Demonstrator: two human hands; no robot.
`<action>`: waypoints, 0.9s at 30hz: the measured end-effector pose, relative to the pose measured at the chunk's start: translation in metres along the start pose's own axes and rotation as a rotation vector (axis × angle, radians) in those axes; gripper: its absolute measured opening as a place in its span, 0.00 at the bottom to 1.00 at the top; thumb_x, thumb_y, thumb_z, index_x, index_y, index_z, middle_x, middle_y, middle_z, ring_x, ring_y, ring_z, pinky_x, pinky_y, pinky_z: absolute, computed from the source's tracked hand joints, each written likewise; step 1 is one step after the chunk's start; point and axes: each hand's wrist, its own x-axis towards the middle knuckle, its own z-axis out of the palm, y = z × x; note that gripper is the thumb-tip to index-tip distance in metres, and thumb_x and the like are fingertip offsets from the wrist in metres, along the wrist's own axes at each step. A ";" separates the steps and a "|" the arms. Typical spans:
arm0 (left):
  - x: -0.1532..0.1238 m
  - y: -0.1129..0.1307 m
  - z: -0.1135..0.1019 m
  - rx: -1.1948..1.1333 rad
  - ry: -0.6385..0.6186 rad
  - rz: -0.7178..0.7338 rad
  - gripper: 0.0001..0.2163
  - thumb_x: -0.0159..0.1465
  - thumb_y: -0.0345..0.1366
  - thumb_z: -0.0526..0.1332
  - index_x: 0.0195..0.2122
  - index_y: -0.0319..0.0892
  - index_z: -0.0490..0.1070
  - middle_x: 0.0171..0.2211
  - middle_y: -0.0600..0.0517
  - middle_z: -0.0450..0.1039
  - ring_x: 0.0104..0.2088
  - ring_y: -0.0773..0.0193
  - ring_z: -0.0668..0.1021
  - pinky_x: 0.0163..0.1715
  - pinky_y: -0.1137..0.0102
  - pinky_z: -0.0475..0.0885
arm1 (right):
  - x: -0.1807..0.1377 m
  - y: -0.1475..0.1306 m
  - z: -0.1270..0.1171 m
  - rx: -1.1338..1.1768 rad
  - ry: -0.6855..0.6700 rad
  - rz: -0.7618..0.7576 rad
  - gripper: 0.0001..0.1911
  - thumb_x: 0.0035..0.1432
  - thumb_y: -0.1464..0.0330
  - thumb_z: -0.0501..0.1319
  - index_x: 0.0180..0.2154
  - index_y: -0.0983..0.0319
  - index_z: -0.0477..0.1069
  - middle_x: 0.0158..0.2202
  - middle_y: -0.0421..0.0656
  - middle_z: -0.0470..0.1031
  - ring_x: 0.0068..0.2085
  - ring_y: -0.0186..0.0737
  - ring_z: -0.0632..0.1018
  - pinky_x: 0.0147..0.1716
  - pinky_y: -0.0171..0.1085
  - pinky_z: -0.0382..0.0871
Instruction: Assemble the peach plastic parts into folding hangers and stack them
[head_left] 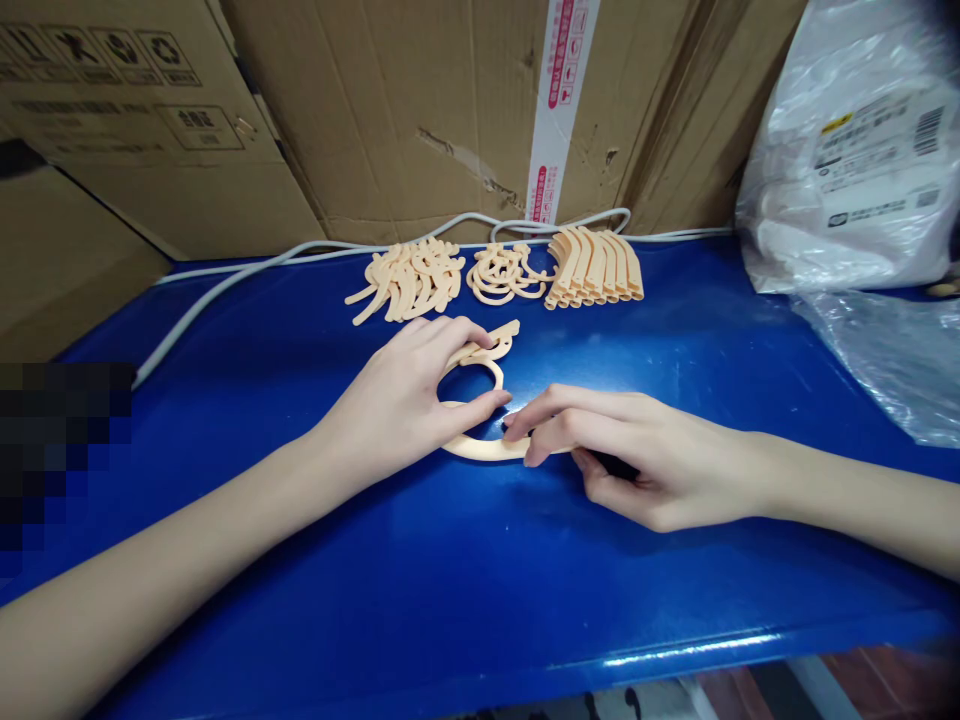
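Note:
My left hand (pixel 405 385) has its fingers and thumb around a cream plastic hook-shaped piece (pixel 493 372), which looks like a hanger part. Under its fingertips lies a short, flat cream piece with a hole (pixel 504 341); whether the two are joined I cannot tell. Lower down, a curved cream plastic arm (pixel 484 450) runs from beneath my left thumb to my right hand (pixel 637 455), whose fingers grip its right end. That end is partly hidden by the fingers. Both hands are low over the blue tabletop (pixel 420 600).
Behind the hands lie a heap of curved cream strips (pixel 412 275), a small pile of hook-shaped pieces (pixel 506 272) and a neat row of curved hollow arms (pixel 595 265). A white cable (pixel 225 285) runs along cardboard boxes (pixel 420 110). At right is a plastic-wrapped package (pixel 855 160).

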 end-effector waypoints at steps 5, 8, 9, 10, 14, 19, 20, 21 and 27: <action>0.000 0.000 0.000 0.004 -0.016 0.004 0.16 0.63 0.44 0.66 0.48 0.41 0.72 0.47 0.50 0.77 0.47 0.57 0.76 0.47 0.65 0.69 | 0.000 0.002 0.001 0.003 -0.003 0.013 0.24 0.54 0.85 0.52 0.50 0.64 0.67 0.52 0.49 0.73 0.51 0.36 0.76 0.46 0.34 0.71; 0.000 -0.003 0.001 0.005 -0.021 0.016 0.16 0.63 0.44 0.66 0.48 0.42 0.72 0.48 0.49 0.77 0.48 0.56 0.76 0.48 0.64 0.69 | 0.000 0.003 0.001 -0.023 0.018 0.000 0.23 0.55 0.84 0.53 0.50 0.64 0.68 0.52 0.49 0.74 0.51 0.38 0.75 0.47 0.36 0.71; 0.000 -0.003 0.001 0.000 -0.020 0.021 0.16 0.63 0.44 0.66 0.48 0.42 0.72 0.48 0.50 0.77 0.48 0.56 0.76 0.48 0.64 0.68 | 0.000 0.003 0.001 -0.041 0.031 -0.005 0.22 0.55 0.84 0.54 0.50 0.65 0.68 0.51 0.49 0.74 0.51 0.39 0.75 0.47 0.37 0.71; 0.000 -0.004 0.001 -0.006 -0.021 0.024 0.16 0.63 0.45 0.65 0.48 0.42 0.72 0.48 0.49 0.77 0.49 0.56 0.76 0.49 0.64 0.68 | -0.001 0.004 0.001 -0.062 0.043 -0.008 0.21 0.56 0.83 0.55 0.50 0.65 0.69 0.50 0.49 0.75 0.50 0.40 0.75 0.47 0.38 0.71; 0.001 -0.005 0.001 -0.041 -0.037 0.018 0.15 0.63 0.45 0.65 0.46 0.43 0.72 0.50 0.50 0.77 0.50 0.55 0.75 0.50 0.62 0.68 | 0.000 0.008 -0.002 -0.154 0.078 0.031 0.11 0.61 0.77 0.58 0.46 0.65 0.71 0.47 0.49 0.76 0.47 0.43 0.76 0.46 0.41 0.70; 0.003 -0.005 0.002 -0.093 -0.061 0.004 0.14 0.63 0.46 0.65 0.45 0.44 0.73 0.51 0.50 0.77 0.52 0.55 0.75 0.52 0.61 0.68 | 0.000 0.013 -0.004 -0.296 0.091 0.072 0.06 0.66 0.72 0.58 0.44 0.63 0.71 0.47 0.47 0.77 0.45 0.42 0.75 0.45 0.42 0.67; 0.003 -0.005 0.002 -0.110 -0.068 0.002 0.14 0.63 0.46 0.64 0.45 0.44 0.73 0.52 0.51 0.77 0.52 0.55 0.75 0.53 0.61 0.67 | 0.000 0.015 -0.004 -0.317 0.096 0.072 0.06 0.67 0.72 0.57 0.44 0.63 0.71 0.47 0.47 0.77 0.45 0.42 0.75 0.45 0.43 0.67; 0.003 -0.005 0.002 -0.127 -0.073 -0.001 0.13 0.64 0.46 0.63 0.45 0.44 0.73 0.52 0.51 0.77 0.53 0.55 0.74 0.54 0.60 0.67 | -0.001 0.016 -0.005 -0.331 0.101 0.074 0.06 0.67 0.72 0.57 0.44 0.63 0.71 0.47 0.47 0.78 0.45 0.42 0.75 0.44 0.43 0.67; 0.003 -0.005 0.003 -0.173 -0.094 -0.022 0.13 0.64 0.46 0.61 0.45 0.45 0.73 0.53 0.50 0.76 0.54 0.54 0.74 0.56 0.58 0.67 | -0.001 0.019 -0.005 -0.332 0.107 0.090 0.07 0.68 0.72 0.56 0.45 0.62 0.71 0.47 0.47 0.78 0.46 0.42 0.75 0.45 0.43 0.67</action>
